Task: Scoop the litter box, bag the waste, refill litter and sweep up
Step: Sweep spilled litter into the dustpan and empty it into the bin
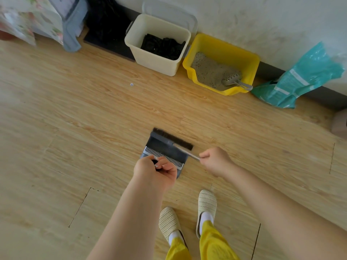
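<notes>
My left hand (155, 172) grips the handle of a dark dustpan (165, 150) with a toothed comb edge, held low over the wood floor. My right hand (216, 162) is closed on the thin metal handle of a broom (173, 136), whose black bristles lie along the dustpan's far lip. Against the wall stands the yellow litter box (249, 61) with grey litter and a grey slotted scoop (232, 79) resting in it. Left of it is a cream bin (159, 61) lined with a black bag. A teal litter bag (302, 77) leans to the right.
A small white speck (131, 84) lies on the wood floor left of the bin. Floral cloth and a blue garment (72, 34) hang at the top left. My slippered feet (187, 216) stand just behind the dustpan. A pinkish object (339, 122) sits at the right edge.
</notes>
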